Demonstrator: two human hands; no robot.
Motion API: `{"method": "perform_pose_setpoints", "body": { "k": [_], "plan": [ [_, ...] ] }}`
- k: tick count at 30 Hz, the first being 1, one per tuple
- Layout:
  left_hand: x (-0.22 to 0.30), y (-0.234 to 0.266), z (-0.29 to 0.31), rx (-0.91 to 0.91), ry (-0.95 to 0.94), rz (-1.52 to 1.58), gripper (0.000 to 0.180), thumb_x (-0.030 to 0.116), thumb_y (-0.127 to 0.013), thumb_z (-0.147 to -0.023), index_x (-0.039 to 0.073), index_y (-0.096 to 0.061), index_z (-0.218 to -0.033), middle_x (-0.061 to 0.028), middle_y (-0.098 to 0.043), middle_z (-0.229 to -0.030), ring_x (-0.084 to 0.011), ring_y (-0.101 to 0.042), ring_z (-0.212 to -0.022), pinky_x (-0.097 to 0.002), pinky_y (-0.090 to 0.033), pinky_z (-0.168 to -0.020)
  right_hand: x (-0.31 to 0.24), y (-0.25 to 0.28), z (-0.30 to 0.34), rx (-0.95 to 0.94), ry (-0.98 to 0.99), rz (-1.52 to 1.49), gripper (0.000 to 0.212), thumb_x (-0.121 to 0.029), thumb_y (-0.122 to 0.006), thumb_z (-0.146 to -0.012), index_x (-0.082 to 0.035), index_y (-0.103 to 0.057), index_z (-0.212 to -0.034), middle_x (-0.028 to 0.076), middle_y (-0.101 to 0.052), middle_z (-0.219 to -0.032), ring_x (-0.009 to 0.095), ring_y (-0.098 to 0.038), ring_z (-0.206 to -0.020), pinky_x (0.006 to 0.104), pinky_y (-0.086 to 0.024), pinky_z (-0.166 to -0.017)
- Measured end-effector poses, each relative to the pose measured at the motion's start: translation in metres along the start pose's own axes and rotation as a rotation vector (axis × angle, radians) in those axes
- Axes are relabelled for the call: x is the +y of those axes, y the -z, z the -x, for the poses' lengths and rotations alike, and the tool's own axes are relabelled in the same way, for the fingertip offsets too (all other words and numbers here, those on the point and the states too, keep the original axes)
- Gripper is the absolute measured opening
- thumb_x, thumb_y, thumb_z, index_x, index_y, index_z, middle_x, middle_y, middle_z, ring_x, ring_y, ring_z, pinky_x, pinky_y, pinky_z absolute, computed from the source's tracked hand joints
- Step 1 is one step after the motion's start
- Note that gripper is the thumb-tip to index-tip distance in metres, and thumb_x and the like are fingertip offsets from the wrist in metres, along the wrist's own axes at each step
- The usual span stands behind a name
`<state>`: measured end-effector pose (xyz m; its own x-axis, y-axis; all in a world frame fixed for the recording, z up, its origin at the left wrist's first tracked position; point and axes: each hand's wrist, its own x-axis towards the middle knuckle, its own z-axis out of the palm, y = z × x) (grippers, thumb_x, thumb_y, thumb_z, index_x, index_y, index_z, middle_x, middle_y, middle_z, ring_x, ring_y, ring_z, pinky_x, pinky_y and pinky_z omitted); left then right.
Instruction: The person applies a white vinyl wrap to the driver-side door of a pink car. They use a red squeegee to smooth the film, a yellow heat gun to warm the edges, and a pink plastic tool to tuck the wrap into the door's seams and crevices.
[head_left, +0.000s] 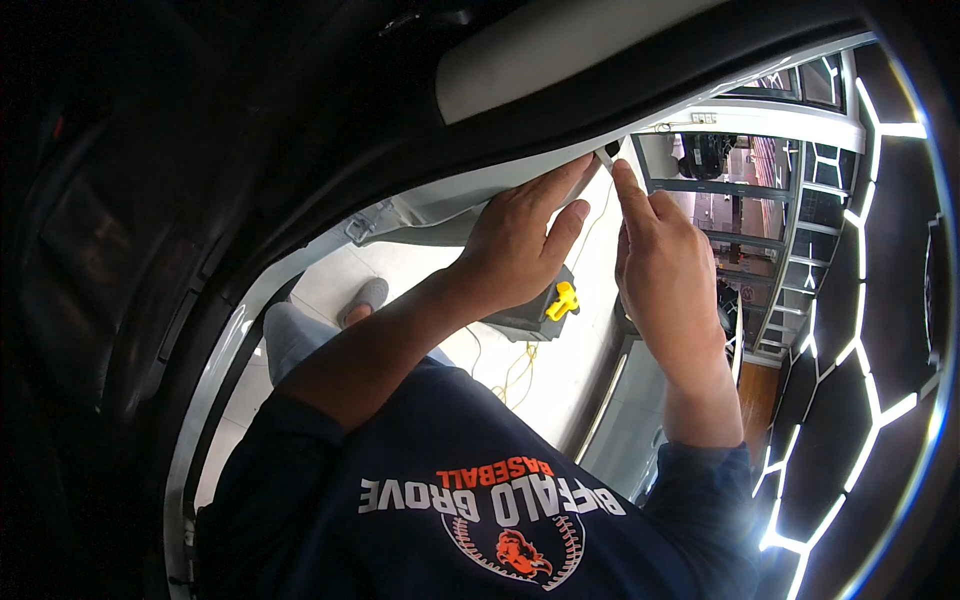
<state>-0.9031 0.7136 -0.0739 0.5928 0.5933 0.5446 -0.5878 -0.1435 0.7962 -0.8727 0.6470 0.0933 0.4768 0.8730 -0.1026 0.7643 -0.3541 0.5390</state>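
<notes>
My left hand (515, 245) lies along the white door-frame edge (430, 190) of a car body, its fingers stretched out and its thumb apart. Close by on the right, my right hand (665, 265) has its index finger pointing up along a small flat piece, pale with a dark tip (606, 156). The fingertips of both hands nearly meet at this piece. The right hand's other fingers are curled in, and its grip is partly hidden behind the hand. What kind of thing the piece is cannot be made out.
Dark seal trim (560, 135) and a pale interior panel (560, 50) arch overhead. Below stands a black case (530, 325) with a yellow tool-like item (563, 300) on it and a yellow cord (525, 370) beside it. Another vehicle (630, 400) is at the right. Hexagonal lights (862, 350) line the ceiling.
</notes>
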Motion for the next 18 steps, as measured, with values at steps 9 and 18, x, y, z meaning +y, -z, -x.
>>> {"method": "perform_pose_setpoints", "body": {
  "k": [9,18],
  "plan": [
    [0.003,0.005,0.000,-0.057,0.076,0.005,0.041,0.018,-0.050,-0.100,-0.005,-0.046,-0.134,-0.0257,-0.060,-0.123,-0.0340,-0.066,-0.103,-0.0400,-0.054,-0.085,-0.005,0.001,0.007,-0.052,-0.054,-0.071,0.047,-0.001,-0.056,-0.086,0.000,-0.052,-0.132,0.017,-0.061,-0.080,0.033,-0.064,-0.062,0.0415,-0.052,-0.055],
    [0.016,-0.025,-0.022,0.237,-0.020,-0.418,0.029,0.008,-0.056,-0.097,-0.004,-0.054,-0.123,-0.0244,-0.067,-0.106,-0.0327,-0.069,-0.098,-0.0386,-0.057,-0.080,0.017,0.011,0.027,0.019,-0.189,-0.670,0.031,-0.002,-0.051,-0.094,0.000,-0.057,-0.124,0.013,-0.064,-0.074,0.020,-0.062,-0.059,0.0295,-0.047,-0.055]
  ]
}}
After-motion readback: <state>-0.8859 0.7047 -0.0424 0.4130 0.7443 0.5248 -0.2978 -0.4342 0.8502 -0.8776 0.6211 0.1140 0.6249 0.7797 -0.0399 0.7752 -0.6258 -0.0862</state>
